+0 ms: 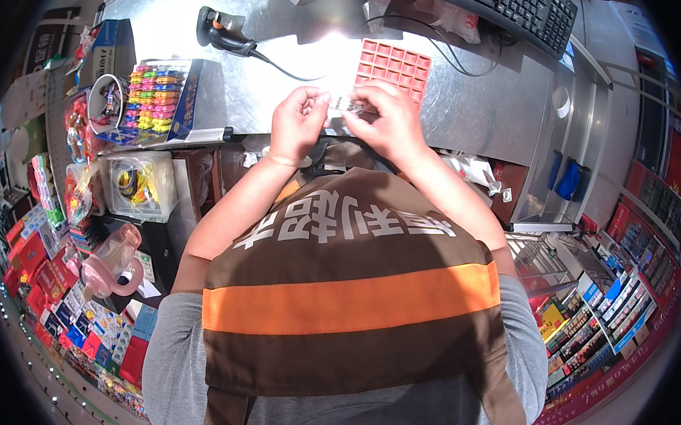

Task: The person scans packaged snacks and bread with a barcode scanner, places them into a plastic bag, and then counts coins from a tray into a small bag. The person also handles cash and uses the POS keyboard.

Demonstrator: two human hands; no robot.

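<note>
At the front edge of a metal counter [481, 113], my hands are close together over a small clear and silvery packet [344, 104]. My left hand [300, 119] pinches its left end between thumb and fingers. On the other end, the bent fingers of my right hand [387, 115] grip it. Strong glare keeps me from telling what the packet contains. A red tray with square compartments [393, 66] lies just beyond my right hand, which overlaps its near side. Farther left on the counter rests a black handheld barcode scanner [226, 34] with its cable trailing right.
Colourful small goods fill a display box [154, 99] at the counter's left end, beside a white cup [107, 104] of wrapped items. A black keyboard [531, 18] sits at the far right. Below left are a clear plastic container [139, 184] and a pink-handled bottle [113, 262].
</note>
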